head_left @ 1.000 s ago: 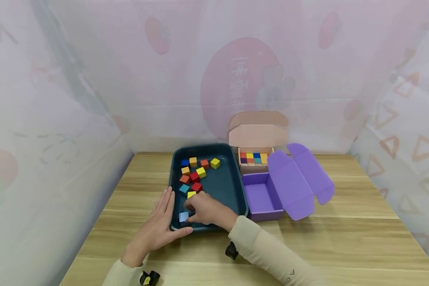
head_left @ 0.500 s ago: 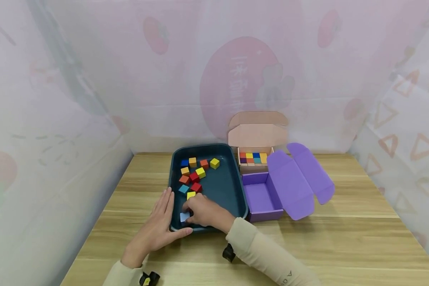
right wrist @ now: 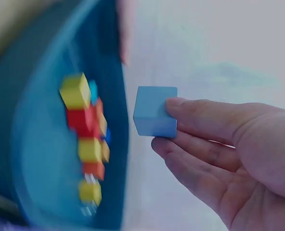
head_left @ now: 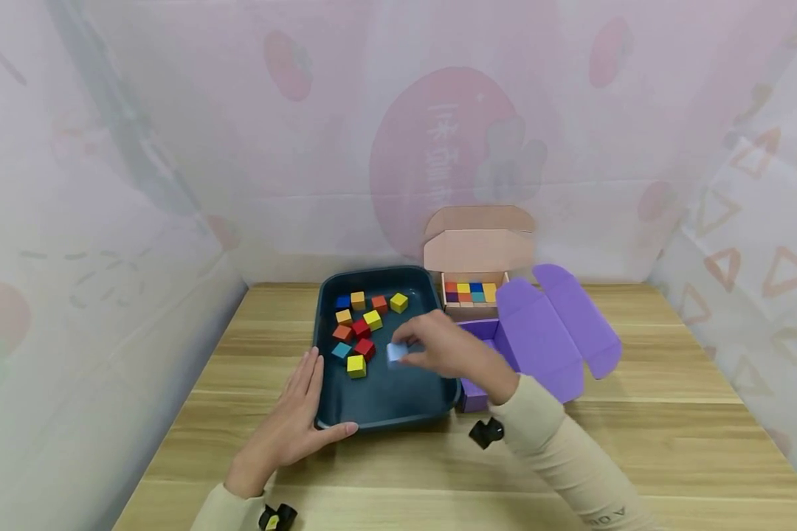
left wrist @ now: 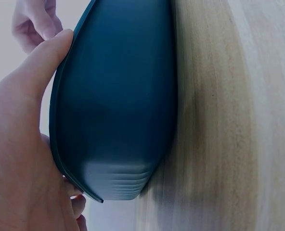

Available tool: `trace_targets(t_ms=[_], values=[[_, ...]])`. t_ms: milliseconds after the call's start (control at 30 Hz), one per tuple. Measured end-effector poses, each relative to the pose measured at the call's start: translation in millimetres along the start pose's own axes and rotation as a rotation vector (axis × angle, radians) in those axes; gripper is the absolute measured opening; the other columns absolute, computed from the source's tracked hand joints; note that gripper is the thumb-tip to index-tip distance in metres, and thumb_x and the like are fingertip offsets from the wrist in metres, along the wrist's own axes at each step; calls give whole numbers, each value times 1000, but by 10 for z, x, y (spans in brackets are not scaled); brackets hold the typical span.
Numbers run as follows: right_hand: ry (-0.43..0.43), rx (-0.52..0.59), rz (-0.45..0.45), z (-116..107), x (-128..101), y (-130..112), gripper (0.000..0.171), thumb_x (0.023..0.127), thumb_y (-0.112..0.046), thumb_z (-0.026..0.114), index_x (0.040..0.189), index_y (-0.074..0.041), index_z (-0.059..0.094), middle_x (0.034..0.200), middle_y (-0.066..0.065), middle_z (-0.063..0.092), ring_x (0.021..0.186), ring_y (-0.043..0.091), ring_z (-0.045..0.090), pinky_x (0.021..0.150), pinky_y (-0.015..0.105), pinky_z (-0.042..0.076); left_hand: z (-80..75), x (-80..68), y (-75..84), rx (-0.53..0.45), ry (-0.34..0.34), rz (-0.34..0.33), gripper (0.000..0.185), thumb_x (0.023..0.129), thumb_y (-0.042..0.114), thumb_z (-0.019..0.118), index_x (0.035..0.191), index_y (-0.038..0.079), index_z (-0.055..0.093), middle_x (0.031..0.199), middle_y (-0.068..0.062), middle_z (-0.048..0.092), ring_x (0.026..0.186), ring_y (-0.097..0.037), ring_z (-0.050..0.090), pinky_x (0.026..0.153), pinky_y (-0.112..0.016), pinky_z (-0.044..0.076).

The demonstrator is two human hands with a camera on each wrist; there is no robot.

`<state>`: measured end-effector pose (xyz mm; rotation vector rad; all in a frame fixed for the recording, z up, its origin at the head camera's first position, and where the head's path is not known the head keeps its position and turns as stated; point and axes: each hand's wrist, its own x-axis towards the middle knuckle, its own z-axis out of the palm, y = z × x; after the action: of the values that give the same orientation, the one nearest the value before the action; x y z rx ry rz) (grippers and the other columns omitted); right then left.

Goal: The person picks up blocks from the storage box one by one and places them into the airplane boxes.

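A light blue cube (right wrist: 155, 110) is pinched between the thumb and fingers of my right hand (head_left: 441, 345), held over the right half of the dark teal tray (head_left: 378, 405). My left hand (head_left: 288, 420) rests on the tray's near left corner with straight fingers along the left side and the thumb on the front rim, as the left wrist view also shows. Inside the tray, several coloured cubes lie in a loose cluster on the left, among them a yellow cube (head_left: 356, 366), a red cube (head_left: 364, 349) and a teal cube (head_left: 342, 351).
Right of the tray stands an open purple box (head_left: 474, 398), its lid (head_left: 547, 339) folded out to the right; my right hand partly covers it. Behind it, an open cardboard box (head_left: 477, 313) holds rows of coloured cubes. Printed cloth (head_left: 332, 147) surrounds the wooden table (head_left: 637, 428).
My right hand has lifted the light blue cube from the tray's near left corner and carried it right and away from me. My left hand has stayed put.
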<state>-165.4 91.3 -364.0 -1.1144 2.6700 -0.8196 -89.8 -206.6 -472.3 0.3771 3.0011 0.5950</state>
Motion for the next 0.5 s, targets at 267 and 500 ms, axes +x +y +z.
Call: trace_targets(t_ms=[267,500], values=[[98,-51,109,-343,-273,473,17,92,-5,80,110,-3,79,103,9,79,90,18,72,85,38,65,-19,-29,-6,4,10,12,128,85,78,67,170,6,5,180,-15,-2,166,-41,5,131,-67,18],[95,-78,272,-201,-373,805,16,93,-3,79,109,-2,78,100,10,78,88,20,67,85,41,63,-40,-32,-5,5,15,12,128,85,78,68,170,4,7,180,-14,-1,167,-38,5,132,-66,16]])
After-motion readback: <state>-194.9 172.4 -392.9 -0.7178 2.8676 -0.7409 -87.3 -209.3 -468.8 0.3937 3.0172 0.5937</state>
